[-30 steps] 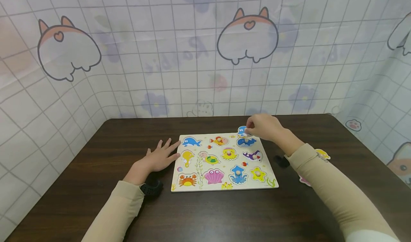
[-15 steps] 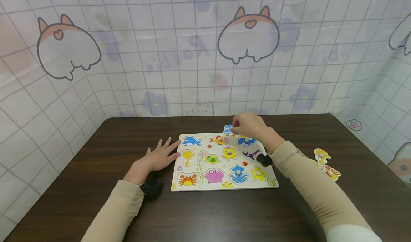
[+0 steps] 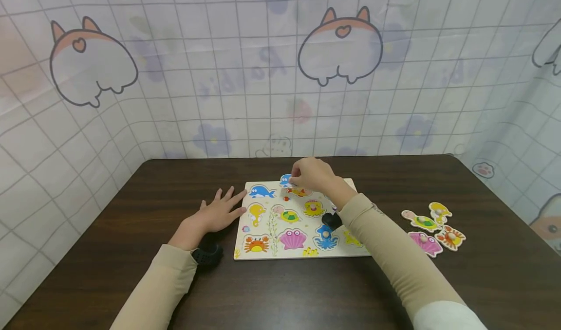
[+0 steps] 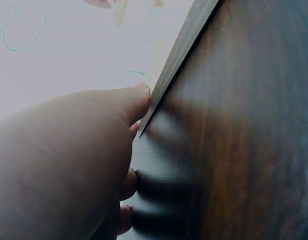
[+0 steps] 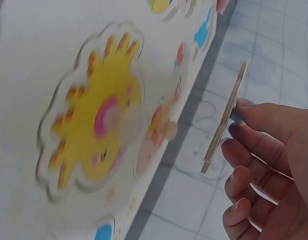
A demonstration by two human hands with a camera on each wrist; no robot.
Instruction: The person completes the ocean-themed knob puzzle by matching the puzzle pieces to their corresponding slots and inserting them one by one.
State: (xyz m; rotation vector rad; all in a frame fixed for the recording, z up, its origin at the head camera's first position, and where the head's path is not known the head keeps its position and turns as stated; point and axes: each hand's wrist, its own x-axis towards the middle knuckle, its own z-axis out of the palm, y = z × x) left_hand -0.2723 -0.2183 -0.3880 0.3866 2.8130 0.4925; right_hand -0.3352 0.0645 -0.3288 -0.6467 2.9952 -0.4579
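right hand holds blue puzzle piece over board, left hand steadies board edge

the right hand (image 3: 312, 174) pinches a small blue animal puzzle piece (image 3: 286, 180) between thumb and fingertips, held above the far edge of the wooden puzzle board (image 3: 302, 253), near the orange fish piece (image 3: 298, 192). in the right wrist view the piece (image 5: 225, 118) is seen edge-on, lifted clear of the board, fingers (image 5: 259, 117) curled on it. the left hand (image 3: 213, 216) lies flat on the dark wooden table (image 3: 280, 291), fingers spread and straight, fingertips touching the board's left edge; the left wrist view shows a fingertip (image 4: 139, 95) against that edge. on the table right of the board lie four loose pieces: a turtle (image 3: 418, 220), a yellow seahorse (image 3: 439, 211), a pink shell (image 3: 423, 243) and a crab (image 3: 450, 236), close together.
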